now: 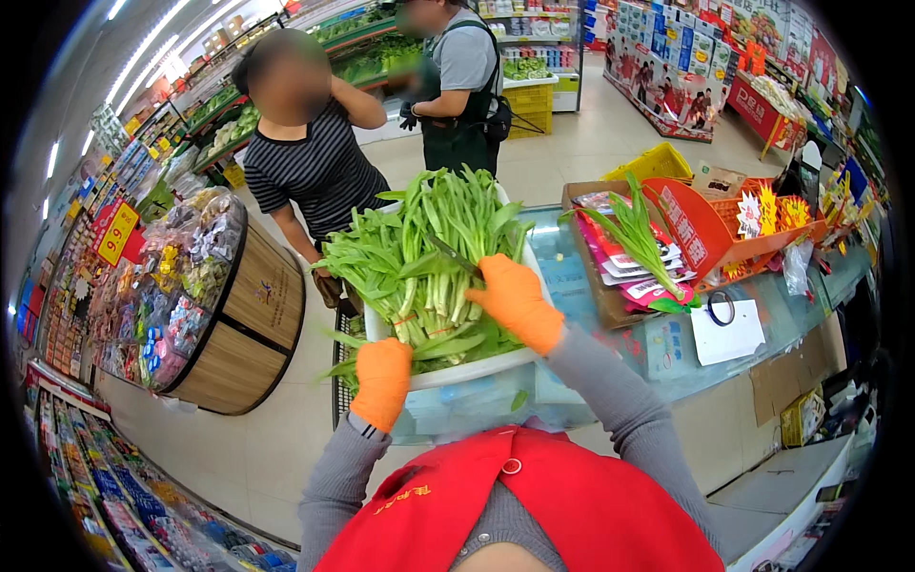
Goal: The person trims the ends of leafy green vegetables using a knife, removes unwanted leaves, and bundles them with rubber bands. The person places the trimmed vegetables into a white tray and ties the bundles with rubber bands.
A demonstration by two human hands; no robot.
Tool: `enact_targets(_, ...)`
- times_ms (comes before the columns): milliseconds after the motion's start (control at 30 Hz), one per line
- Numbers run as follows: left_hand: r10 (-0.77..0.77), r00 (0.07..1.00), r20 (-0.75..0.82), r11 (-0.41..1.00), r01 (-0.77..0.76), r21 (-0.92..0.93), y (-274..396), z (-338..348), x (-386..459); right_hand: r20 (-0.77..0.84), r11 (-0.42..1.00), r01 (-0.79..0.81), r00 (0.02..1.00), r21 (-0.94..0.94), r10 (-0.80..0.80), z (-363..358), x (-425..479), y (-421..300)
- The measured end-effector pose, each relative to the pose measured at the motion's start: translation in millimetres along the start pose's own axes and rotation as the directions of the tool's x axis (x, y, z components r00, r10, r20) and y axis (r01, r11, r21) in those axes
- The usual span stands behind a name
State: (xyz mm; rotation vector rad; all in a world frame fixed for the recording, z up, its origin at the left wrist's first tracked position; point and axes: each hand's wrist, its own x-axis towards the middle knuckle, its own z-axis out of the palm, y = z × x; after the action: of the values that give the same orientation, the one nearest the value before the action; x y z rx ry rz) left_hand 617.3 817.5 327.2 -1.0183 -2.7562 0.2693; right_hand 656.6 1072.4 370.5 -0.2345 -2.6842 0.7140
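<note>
Bundles of leafy green vegetables (429, 264), some tied with red bands, fill a white plastic tub (493, 366) on the glass counter in front of me. My right hand (518, 300), in an orange glove, is closed on a knife, whose dark blade (452, 254) points up and left over the stalks. My left hand (382, 379), also gloved in orange, is at the tub's near left corner with its fingers around some green leaves. Its fingertips are partly hidden.
On the glass counter (565, 279) stand a cardboard box (611, 307) of packets with loose greens, an orange basket (772, 243) and a roll of tape (720, 307). Two people (314, 171) (457, 79) stand beyond the tub. A round display bin (250, 322) is at left.
</note>
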Motion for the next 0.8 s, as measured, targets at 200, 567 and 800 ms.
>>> enact_targets(200, 0.294, 0.954, -0.050, 0.931, -0.298, -0.213, -15, -29, -4, -0.103, 0.975, 0.033, 0.995, 0.218, -0.010, 2, 35, 11)
enact_targets(567, -0.113, 0.850, -0.514, 0.554, -0.376, -0.743, 18, -97, 40, 0.267, 0.297, -0.263, 0.963, 0.918, 0.029, -135, 63, -73)
enact_targets(800, -0.261, 0.931, -0.257, -0.307, -0.332, -0.892, -9, -140, 83, 0.170, 0.295, -0.163, 0.985, 0.942, 0.001, -132, 40, -89)
